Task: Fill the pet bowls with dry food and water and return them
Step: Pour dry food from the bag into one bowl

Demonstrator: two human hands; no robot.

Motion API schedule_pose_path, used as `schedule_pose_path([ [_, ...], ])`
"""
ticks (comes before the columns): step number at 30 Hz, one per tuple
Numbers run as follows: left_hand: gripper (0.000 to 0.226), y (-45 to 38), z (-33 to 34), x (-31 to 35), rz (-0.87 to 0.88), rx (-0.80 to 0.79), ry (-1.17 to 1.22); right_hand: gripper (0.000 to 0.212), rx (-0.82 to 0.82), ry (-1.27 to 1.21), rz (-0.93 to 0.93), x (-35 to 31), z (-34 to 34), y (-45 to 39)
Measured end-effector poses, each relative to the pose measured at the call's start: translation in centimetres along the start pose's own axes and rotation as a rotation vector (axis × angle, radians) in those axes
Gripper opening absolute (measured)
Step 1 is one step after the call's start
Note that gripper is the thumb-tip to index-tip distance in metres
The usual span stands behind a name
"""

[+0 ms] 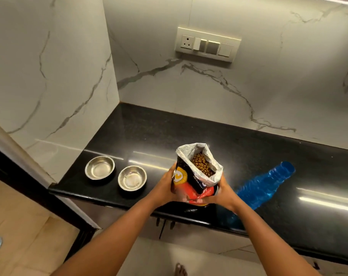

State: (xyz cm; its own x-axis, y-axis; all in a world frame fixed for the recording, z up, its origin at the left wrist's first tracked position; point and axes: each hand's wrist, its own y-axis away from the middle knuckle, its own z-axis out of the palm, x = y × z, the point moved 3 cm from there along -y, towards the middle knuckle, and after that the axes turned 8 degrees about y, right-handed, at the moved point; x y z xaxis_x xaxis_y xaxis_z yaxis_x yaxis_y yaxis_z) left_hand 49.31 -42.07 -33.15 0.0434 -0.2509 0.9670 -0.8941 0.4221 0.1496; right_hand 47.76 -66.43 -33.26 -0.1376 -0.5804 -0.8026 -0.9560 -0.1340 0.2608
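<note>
Two empty steel pet bowls stand side by side on the black counter point(189, 132): one bowl point(100, 167) at the far left, the other bowl point(132, 178) just right of it. An open bag of dry food point(197, 176) stands upright to their right, brown kibble showing in its foil-lined mouth. My left hand point(165, 186) grips the bag's left side and my right hand point(222, 193) grips its right side. A blue plastic water bottle point(262, 186) stands behind my right wrist; its lower part is hidden by my arm.
Marble walls close the counter at the back and left. A switch panel point(208, 44) with a socket sits on the back wall. The counter's front edge runs along near my forearms. Tiled floor and my bare foot point(181, 269) show below.
</note>
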Motion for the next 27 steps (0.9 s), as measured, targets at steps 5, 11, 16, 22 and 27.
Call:
schedule_pose_path([
  [5, 0.086, -0.3, -0.4, -1.0, -0.058, 0.027, 0.135, 0.135, -0.046, -0.013, -0.009, 0.6, 0.7, -1.5],
  [11, 0.077, -1.2, -0.6, -2.4, -0.122, 0.098, 0.223, 0.135, 0.072, -0.099, -0.019, -0.3, 0.3, -2.2],
  [16, 0.059, -0.8, -2.4, -2.1, -0.162, 0.157, 0.304, 0.112, 0.096, -0.039, -0.066, -2.7, 0.6, -2.8],
  [22, 0.052, 2.3, -6.1, -1.3, -0.125, 0.188, 0.364, 0.094, 0.138, 0.062, -0.139, -8.7, 2.2, -0.8],
  [27, 0.062, 5.3, -11.5, -1.4, -0.087, 0.155, 0.514, 0.099, 0.05, 0.131, -0.185, -16.2, 5.2, 0.2],
])
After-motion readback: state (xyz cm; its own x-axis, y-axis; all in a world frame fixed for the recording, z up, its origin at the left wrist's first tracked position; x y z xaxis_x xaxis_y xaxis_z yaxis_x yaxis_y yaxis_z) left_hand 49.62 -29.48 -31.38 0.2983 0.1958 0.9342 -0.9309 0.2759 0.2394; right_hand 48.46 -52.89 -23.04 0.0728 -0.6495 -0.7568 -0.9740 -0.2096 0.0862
